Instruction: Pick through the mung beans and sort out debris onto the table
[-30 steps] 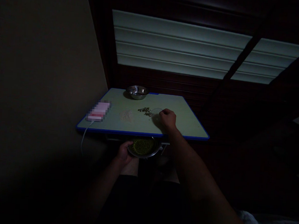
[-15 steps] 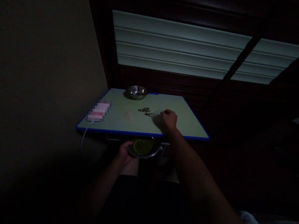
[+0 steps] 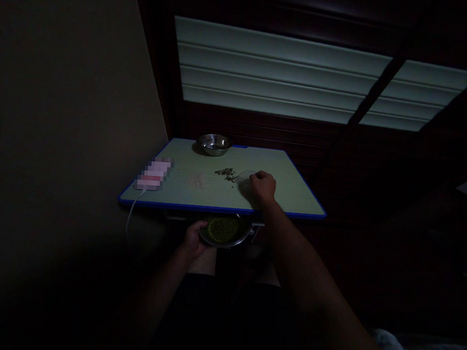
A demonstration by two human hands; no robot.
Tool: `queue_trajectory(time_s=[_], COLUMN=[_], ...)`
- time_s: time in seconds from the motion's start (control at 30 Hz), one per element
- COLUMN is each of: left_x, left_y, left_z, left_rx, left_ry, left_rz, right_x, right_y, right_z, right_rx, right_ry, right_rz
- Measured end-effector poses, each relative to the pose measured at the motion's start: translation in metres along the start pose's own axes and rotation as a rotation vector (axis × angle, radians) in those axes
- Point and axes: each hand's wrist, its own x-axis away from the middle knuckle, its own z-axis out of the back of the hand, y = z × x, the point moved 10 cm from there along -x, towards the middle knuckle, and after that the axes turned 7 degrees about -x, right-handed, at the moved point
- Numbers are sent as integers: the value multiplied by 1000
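Observation:
Below the table's front edge, my left hand point(image 3: 195, 240) grips the rim of a metal bowl point(image 3: 232, 243), its thumb over the edge. Small green beans point(image 3: 222, 229), like mung beans, fill the bottom of it. Over the tabletop my right hand point(image 3: 263, 186) is closed, with a clear, round-edged piece point(image 3: 243, 177) at its fingers; its exact kind is hard to see in the dim light. Just left of that lies a scatter of dark brown bits point(image 3: 226, 173). Further left is a thin pile of pale grains point(image 3: 197, 181).
The small pale table point(image 3: 176, 197) has a blue edge. A second metal bowl point(image 3: 213, 146) stands at its back. A blurred pink thing point(image 3: 154, 174) with a white cable point(image 3: 132, 210) lies at the left, near the wall point(image 3: 74, 105). Dark wooden panelling point(image 3: 260, 129) rises behind.

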Motion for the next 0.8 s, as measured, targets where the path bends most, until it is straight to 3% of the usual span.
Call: queue_trajectory(time_s=[0.5,0.8], left_x=[3,0], left_y=[1,-1], left_z=[1,-1], left_rx=[-10,34], left_ry=[36,-9], left_rz=[0,5], right_x=[-1,-2], right_y=[-1,0], right_z=[-2,-6], right_rx=[-58,-60], right_ry=[-22,-52], right_rz=[2,8])
